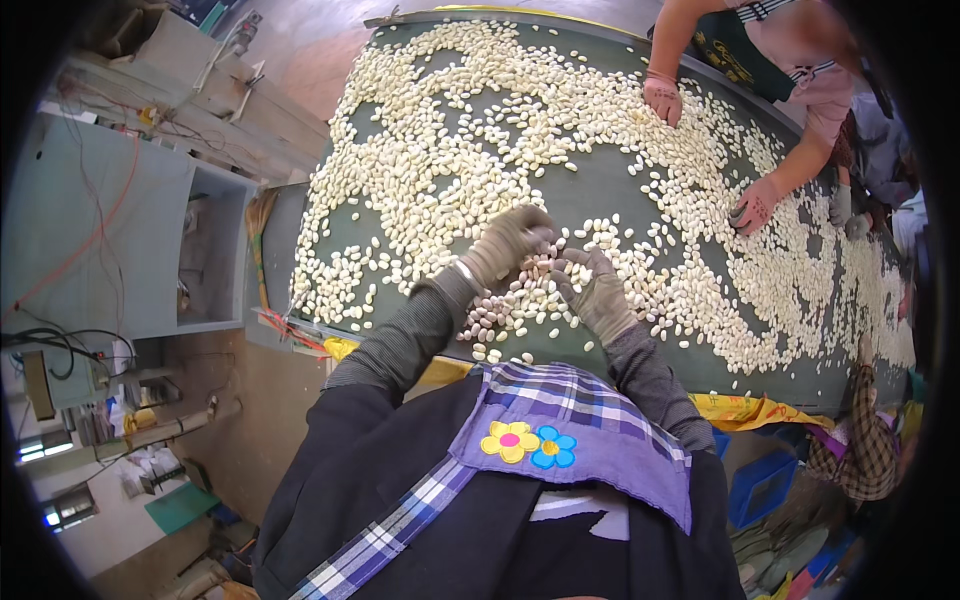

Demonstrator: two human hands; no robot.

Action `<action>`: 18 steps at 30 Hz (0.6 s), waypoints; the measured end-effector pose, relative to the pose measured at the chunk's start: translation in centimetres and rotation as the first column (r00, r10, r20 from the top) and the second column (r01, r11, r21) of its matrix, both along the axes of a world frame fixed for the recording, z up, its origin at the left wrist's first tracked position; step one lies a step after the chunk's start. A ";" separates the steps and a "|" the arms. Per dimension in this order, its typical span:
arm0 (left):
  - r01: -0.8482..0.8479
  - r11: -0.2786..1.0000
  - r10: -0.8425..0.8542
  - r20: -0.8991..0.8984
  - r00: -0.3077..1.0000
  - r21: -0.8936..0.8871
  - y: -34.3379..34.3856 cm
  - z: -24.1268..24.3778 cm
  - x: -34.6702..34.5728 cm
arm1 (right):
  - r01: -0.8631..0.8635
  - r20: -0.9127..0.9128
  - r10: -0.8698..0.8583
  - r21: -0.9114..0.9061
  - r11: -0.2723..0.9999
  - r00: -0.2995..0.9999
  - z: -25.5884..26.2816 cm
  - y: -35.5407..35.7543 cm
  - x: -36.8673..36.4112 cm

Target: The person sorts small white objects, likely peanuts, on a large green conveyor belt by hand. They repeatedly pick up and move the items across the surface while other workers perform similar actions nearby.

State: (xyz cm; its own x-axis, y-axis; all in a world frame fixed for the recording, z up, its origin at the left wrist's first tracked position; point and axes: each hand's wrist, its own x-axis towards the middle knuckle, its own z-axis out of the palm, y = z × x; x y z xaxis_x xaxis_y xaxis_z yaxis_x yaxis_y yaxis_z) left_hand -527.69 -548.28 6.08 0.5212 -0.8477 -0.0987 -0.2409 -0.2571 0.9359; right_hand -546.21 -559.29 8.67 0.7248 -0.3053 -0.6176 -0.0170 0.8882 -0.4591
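Large pale beans (420, 157) lie spread over a dark green belt table (592, 184) in front of me. My left hand (514, 244), in a dirty greyish glove, is bent over the beans with its fingers curled down. Motion blur hides whether anything is in those fingers. My right hand (600, 296) wears a similar glove; its thumb and fingers are apart, low over the beans. Pinkish-brown beans (487, 315) form a small patch below my left hand and between both hands.
Across the belt a co-worker's pink-gloved hands (664, 101) touch the beans. More workers' gloved hands (855, 225) are further right. Yellow sheeting (757, 411) lines the near edge. A straw broom (259, 232) stands at the left end; a blue crate (761, 487) sits below right.
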 end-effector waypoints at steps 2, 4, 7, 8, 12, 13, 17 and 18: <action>0.027 0.999 -0.028 0.087 0.996 0.018 -0.2 3.7 -2.4 | 0.033 0.000 -0.033 0.005 0.999 0.999 0.8 -0.3 -0.3; -0.172 0.981 0.186 0.193 0.964 -0.084 -0.2 1.7 0.0 | -0.040 0.041 0.040 0.022 0.999 0.998 -0.2 -2.4 -1.7; -0.460 0.874 0.476 0.465 0.746 -0.156 3.1 -0.5 8.7 | -0.073 0.146 0.061 0.084 0.994 0.987 0.4 -4.1 -3.3; -0.553 0.815 0.527 0.616 0.585 -0.173 5.8 -3.4 12.2 | -0.069 0.155 0.057 0.070 0.995 0.986 0.5 -4.5 -3.8; -0.686 0.701 -0.104 0.980 0.171 0.194 8.2 -7.4 14.2 | 0.009 0.074 -0.011 0.029 1.000 0.997 0.0 -5.3 -6.1; -0.616 0.786 0.174 0.936 0.305 0.055 5.4 -7.6 12.6 | 0.031 0.051 -0.033 0.024 0.999 0.998 -0.8 -5.6 -6.6; -0.439 0.887 0.392 0.743 0.542 -0.147 -4.9 -8.1 3.7 | 0.056 -0.017 -0.056 -0.014 0.998 0.998 0.7 -6.2 -7.1; -0.441 0.894 0.389 0.634 0.669 -0.082 -6.3 -10.0 2.3 | 0.012 -0.002 -0.012 -0.045 0.999 1.000 0.3 -6.9 -6.6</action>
